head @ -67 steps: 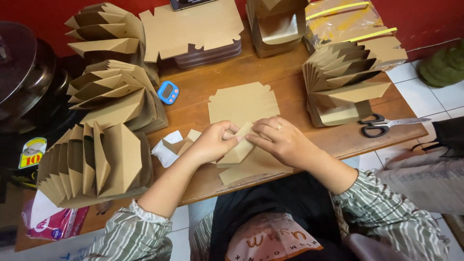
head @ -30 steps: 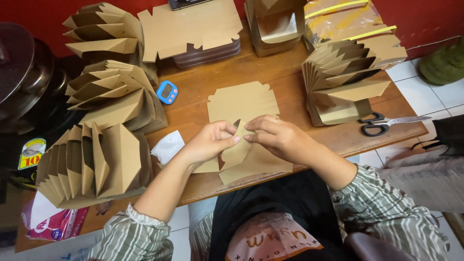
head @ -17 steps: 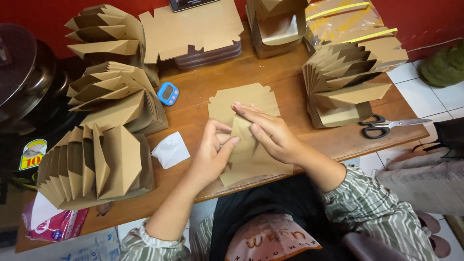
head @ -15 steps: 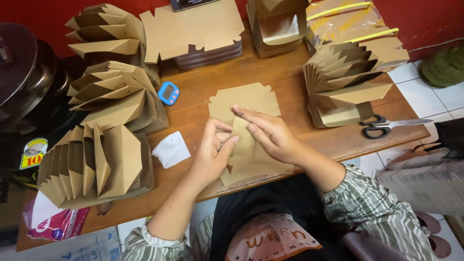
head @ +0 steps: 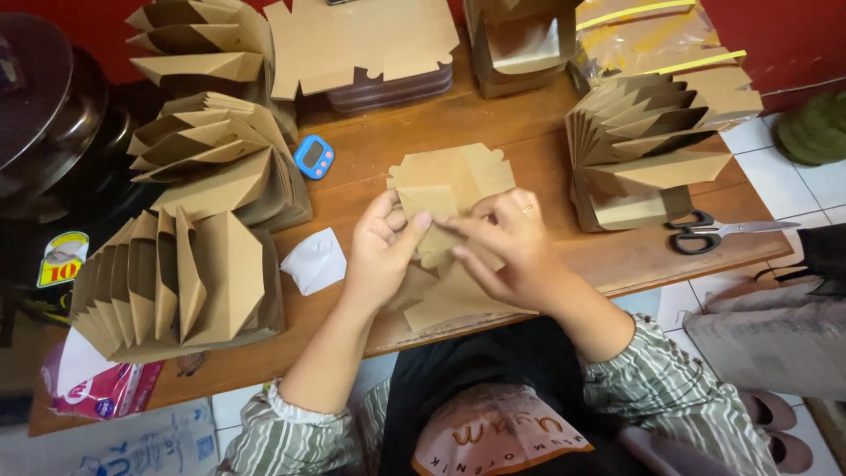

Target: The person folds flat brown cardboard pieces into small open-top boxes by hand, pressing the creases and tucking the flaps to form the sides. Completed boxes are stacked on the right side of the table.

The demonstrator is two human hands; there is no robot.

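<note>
Brown cardboard sheet (head: 449, 189) lies on the wooden table (head: 493, 123) — the left hand (head: 381, 251) and right hand (head: 504, 247) both pinch its folded flap at the middle. Scissors (head: 709, 234) rest well apart, beside a stack of folded boxes (head: 648, 132).

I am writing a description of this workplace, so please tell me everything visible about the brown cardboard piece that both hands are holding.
The cardboard piece is a flat die-cut blank of plain brown card, with flaps and small notched tabs along its edges. It lies near the middle of the wooden table, partly folded: one panel is lifted and bent over near the fingers. The left hand pinches its left part, and the right hand, wearing a ring, presses on a fold. Its lower part reaches the table's near edge, partly hidden under the hands.
</note>
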